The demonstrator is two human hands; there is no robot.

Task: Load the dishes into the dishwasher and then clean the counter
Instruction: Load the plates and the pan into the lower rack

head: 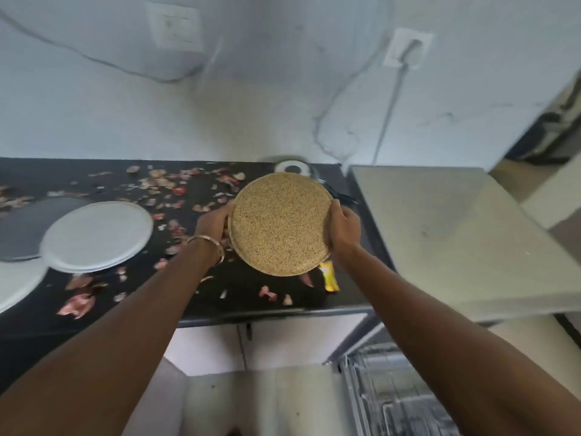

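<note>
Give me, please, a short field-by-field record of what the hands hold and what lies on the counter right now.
held: tan plate, speckled, lifted above the counter
left hand: grips the plate's left rim
right hand: grips the plate's right rim
counter: black, strewn with pinkish peels
also on counter: white plate to the left, yellow packet under the tan plate's near edge
dishwasher rack: in view at lower right
</note>
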